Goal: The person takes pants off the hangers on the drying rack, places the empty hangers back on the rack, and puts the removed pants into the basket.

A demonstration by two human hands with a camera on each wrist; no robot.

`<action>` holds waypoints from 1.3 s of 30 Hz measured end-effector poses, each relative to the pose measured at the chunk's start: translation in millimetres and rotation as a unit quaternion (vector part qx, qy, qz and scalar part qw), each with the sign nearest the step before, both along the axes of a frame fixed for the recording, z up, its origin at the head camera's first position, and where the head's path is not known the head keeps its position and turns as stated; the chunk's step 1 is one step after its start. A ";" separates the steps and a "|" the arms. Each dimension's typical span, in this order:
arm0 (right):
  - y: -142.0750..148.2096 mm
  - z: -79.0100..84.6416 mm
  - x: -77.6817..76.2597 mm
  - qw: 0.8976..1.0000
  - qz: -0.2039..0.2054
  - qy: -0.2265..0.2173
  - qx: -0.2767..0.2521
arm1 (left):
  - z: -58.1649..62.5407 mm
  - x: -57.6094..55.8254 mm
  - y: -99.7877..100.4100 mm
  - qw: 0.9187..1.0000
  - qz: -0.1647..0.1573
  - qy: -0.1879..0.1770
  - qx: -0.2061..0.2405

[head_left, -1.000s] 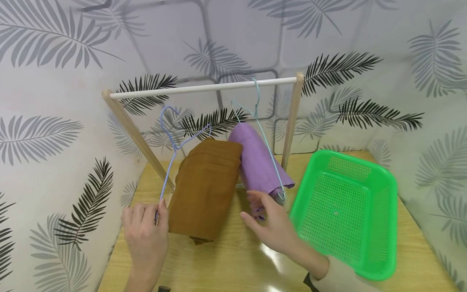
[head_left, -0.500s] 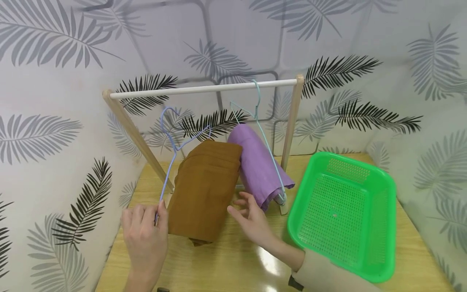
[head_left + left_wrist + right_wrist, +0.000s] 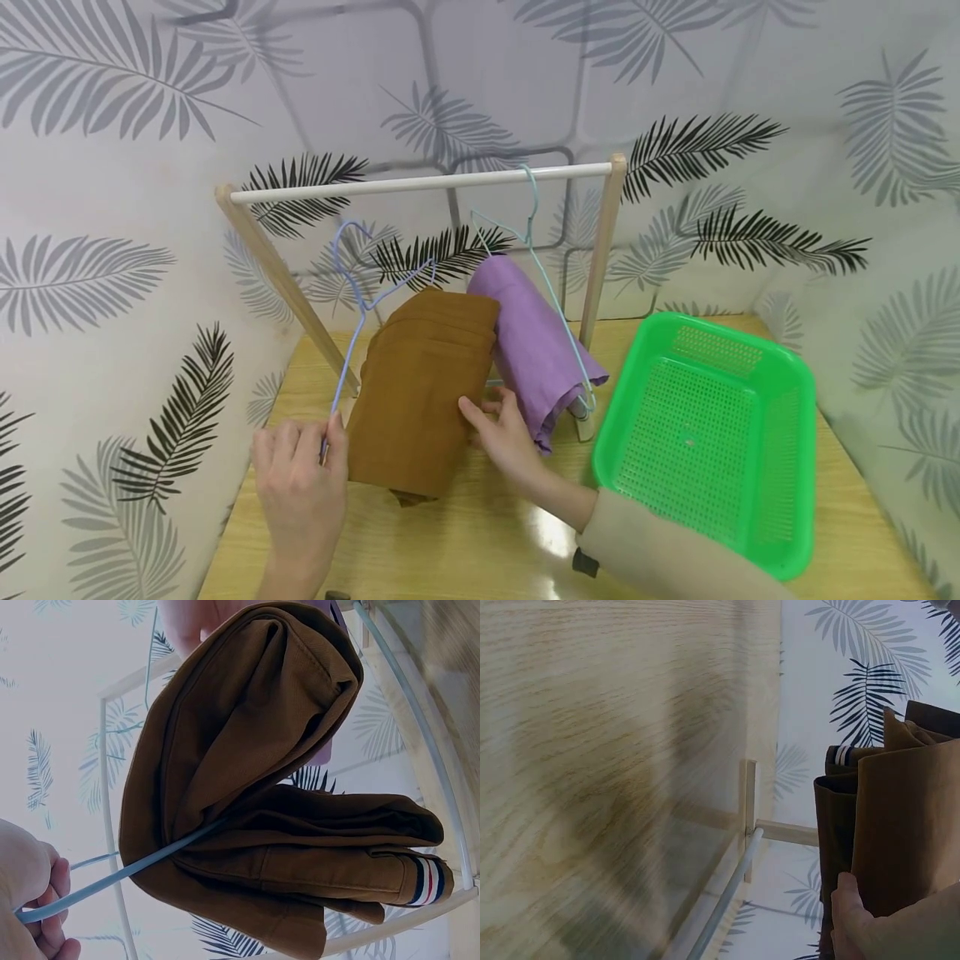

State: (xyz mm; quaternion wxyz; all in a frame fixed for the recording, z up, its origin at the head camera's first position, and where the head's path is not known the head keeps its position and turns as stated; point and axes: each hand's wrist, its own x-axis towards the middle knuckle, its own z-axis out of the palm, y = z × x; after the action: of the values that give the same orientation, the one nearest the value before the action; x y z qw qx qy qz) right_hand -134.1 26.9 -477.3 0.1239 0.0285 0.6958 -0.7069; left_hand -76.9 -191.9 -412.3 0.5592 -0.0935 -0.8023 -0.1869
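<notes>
Left fingers [image 3: 306, 437] clasp the blue hanger [image 3: 363, 309] near the table's [image 3: 483, 542] left edge; right fingers [image 3: 510, 408] touch brown cloth [image 3: 427, 375], grip unclear!

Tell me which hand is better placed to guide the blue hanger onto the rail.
Probably the left hand: it grips the blue hanger, whose hook is off the rail. The right hand is at the edge of the brown cloth, so it seems better suited to steadying that.
</notes>
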 end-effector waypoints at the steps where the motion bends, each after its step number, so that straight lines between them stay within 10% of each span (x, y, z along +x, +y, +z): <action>1: -1.4 1.0 -1.5 1.000 -0.002 -0.006 -0.002 | -0.1 0.1 0.3 1.000 0.000 0.000 0.000; 39: -30.0 6.9 -41.9 0.994 -0.060 -0.064 -0.068 | -3.0 0.8 5.1 1.000 -0.005 -0.011 -0.001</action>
State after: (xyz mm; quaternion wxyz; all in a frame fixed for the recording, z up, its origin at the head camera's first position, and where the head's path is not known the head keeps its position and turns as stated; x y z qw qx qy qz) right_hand -176.0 -3.1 -470.4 0.1272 0.1063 0.6338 -0.7555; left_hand -76.1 -186.8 -415.3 0.5490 -0.0963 -0.8083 -0.1897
